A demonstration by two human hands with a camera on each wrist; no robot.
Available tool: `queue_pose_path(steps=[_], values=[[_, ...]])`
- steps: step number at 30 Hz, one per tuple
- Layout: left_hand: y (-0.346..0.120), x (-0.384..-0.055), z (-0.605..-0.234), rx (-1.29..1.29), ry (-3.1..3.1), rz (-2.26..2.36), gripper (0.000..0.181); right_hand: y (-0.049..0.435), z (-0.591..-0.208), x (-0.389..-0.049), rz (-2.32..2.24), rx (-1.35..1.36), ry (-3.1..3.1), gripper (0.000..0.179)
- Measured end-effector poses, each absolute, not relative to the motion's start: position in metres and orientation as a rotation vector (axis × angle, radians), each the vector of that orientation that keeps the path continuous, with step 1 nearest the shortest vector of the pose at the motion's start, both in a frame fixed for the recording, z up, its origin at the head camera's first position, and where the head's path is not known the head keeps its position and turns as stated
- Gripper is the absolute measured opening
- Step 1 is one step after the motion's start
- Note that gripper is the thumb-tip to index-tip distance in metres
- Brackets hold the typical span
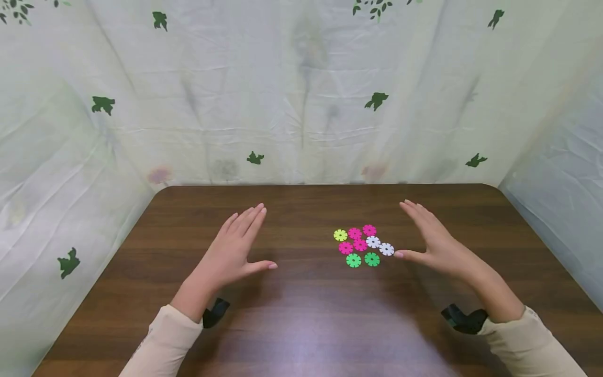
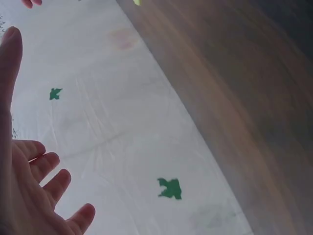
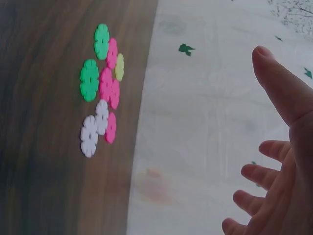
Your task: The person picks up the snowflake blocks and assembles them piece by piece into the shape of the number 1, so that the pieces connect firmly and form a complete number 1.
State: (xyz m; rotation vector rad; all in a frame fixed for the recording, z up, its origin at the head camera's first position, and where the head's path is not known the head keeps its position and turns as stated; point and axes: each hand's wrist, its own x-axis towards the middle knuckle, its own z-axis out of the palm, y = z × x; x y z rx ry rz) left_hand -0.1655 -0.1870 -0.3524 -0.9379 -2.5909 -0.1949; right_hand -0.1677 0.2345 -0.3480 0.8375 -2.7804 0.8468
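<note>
Several flat, notched plastic flower discs lie in a loose cluster right of the table's middle. A yellow disc [image 1: 337, 235] sits at the left end, several pink discs [image 1: 360, 248] fill the middle, two white discs [image 1: 383, 249] lie on the right and two green discs [image 1: 354, 264] in front. My left hand [image 1: 233, 256] is held over the table left of the cluster, fingers extended, thumb apart, holding nothing. To the right, my right hand [image 1: 438, 248] has the same spread pose and holds nothing. Its thumb tip appears beside the outer white disc in the head view.
The brown wooden table [image 1: 301, 314] has rounded far corners. Pale curtains [image 1: 282, 94] with green bird shapes hang behind it and at both sides. A dark strap [image 1: 215, 313] shows at the left wrist, and another strap [image 1: 464, 319] at the right.
</note>
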Motion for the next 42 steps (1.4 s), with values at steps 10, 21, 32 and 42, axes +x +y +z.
queue_pose_path(steps=[10,21,32,42], values=[[-0.158,-0.166,-0.361,-1.01,-2.548,-0.528,0.105,0.221,-0.36,-0.163,0.997,0.781,-2.878,0.094],[-0.126,-0.173,-0.375,-1.003,-2.627,-0.776,0.105,0.211,-0.381,-0.164,1.024,0.748,-2.875,0.085],[-0.099,-0.172,-0.389,-1.032,-2.677,-0.979,0.096,0.208,-0.407,-0.171,1.075,0.859,-2.787,0.069],[-0.077,-0.171,-0.399,-1.088,-2.761,-1.055,0.083,0.205,-0.419,-0.174,1.117,0.843,-2.805,0.055]])
